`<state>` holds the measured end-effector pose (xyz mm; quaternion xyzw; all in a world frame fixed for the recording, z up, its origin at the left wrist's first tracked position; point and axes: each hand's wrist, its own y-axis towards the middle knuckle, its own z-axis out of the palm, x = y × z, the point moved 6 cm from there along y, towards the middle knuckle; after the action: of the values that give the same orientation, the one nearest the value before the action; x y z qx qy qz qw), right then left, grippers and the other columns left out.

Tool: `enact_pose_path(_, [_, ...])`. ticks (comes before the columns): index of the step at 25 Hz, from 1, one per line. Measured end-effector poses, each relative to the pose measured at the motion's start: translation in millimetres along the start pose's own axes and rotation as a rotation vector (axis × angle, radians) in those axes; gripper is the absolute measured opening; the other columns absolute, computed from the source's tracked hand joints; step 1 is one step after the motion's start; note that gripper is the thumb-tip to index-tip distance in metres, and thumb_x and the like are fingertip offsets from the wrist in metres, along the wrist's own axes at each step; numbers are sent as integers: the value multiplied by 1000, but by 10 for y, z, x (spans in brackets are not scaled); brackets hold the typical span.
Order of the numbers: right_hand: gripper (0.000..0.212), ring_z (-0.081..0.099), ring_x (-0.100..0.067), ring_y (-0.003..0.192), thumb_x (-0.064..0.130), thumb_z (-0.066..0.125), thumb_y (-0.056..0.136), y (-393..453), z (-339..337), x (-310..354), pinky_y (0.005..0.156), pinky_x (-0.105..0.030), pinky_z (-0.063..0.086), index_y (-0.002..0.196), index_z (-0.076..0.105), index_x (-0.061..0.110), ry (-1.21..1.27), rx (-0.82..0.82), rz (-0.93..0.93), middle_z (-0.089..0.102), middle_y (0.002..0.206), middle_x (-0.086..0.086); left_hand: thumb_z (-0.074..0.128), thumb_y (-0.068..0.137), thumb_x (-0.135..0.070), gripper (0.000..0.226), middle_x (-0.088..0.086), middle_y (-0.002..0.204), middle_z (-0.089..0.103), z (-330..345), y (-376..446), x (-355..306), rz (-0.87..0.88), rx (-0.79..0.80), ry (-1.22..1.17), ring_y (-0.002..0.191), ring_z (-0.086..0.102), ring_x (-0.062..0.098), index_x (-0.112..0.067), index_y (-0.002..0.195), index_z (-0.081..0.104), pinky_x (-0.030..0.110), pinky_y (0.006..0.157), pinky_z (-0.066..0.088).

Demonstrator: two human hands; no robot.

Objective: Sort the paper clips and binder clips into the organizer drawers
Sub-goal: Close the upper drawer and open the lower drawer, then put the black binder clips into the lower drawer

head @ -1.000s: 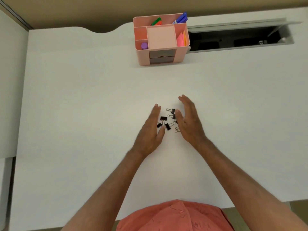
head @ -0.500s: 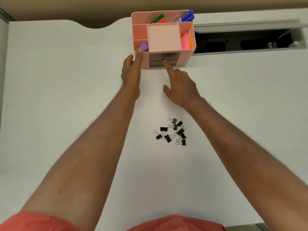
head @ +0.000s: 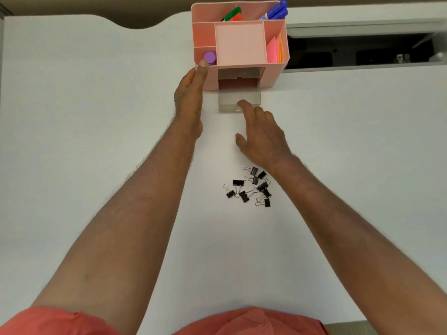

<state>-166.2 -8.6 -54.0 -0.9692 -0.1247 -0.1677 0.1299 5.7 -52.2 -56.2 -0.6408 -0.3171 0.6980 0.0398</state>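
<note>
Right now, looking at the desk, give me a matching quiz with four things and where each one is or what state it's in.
Things:
1. lower drawer
2. binder clips
3. purple cap
4. left hand

Places or states:
A. heaped loose on the desk
B. flat against the organizer's side
C. pulled out
D. in a front corner compartment

Pairs: 1-C, 2-A, 3-D, 4-B

White bench (head: 96, 117) fills most of the view; surface smooth, matte, evenly lit, with soft shadows only. Far edge has a curved cut-out (head: 142, 22) at left, showing a tan wall or floor (head: 96, 6) beyond. At far right, a grey-framed cable hatch (head: 362, 47) stands open, dark inside, its contents indistinct.
</note>
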Motion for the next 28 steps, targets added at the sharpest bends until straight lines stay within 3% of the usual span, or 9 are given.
enact_pose_path(5, [87,48,-29,121,29,62,94,-148,27,-65,93,-42,50,162,7,29,122,52,-19,51,136,-9,59,90,-65,77,0,153,49,-60,3,105,-12,-26,28,138,46,23,-21,151,43,48,116,40])
enact_pose_path(8, [84,49,-26,128,27,62,96,-322,-32,-247,102,-37,43,161,9,30,224,94,20,51,142,-6,58,89,-63,74,1,139,57,-199,-178,345,48,-50,155,129,53,22,-16,144,48,45,114,44])
enact_pose_path(12, [66,39,-22,137,24,60,94,-814,-22,-439,108,-39,44,154,36,26,109,138,-29,42,152,3,62,93,-45,53,-1,114,60,-388,-835,802,357,18,521,104,55,21,-16,137,55,40,100,48])
enact_pose_path(14, [69,34,-19,138,24,62,88,-1080,23,-442,104,-38,46,153,39,27,78,183,-25,38,154,7,62,93,-48,59,1,116,58,-380,-1278,1007,564,147,784,108,53,19,-15,141,52,36,102,42])
enact_pose_path(16, [77,30,-19,139,30,64,85,-1301,86,-403,101,-36,44,155,33,30,31,238,-10,34,156,9,64,90,-55,72,1,127,53,-343,-1663,1212,648,261,977,115,48,19,-18,148,44,33,104,36])
enact_pose_path(18, [84,32,-22,138,37,66,84,-1419,134,-374,101,-39,44,158,27,30,-49,254,-14,33,157,8,67,89,-51,77,2,135,46,-295,-1878,1350,622,305,1066,115,44,21,-22,153,37,34,102,37])
enact_pose_path(21, [84,35,-26,136,36,68,88,-1516,235,-364,97,-43,49,159,26,26,-111,227,6,35,156,4,68,91,-29,69,8,137,45,-209,-1999,1373,577,285,1126,112,47,28,-19,153,38,39,101,44])
enact_pose_path(25, [63,40,-26,128,18,67,95,-1700,354,-315,83,-42,55,152,43,24,28,72,46,47,144,1,66,93,-11,51,10,120,52,-151,-2076,1311,511,223,1084,102,53,30,-17,141,51,42,89,51])
enact_pose_path(28, [50,47,-26,122,11,68,94,-1798,369,-317,85,-38,51,142,56,18,186,-28,59,53,133,-4,63,93,-8,38,10,115,55,-173,-2049,1283,469,240,1062,102,55,30,-16,129,55,44,86,51])
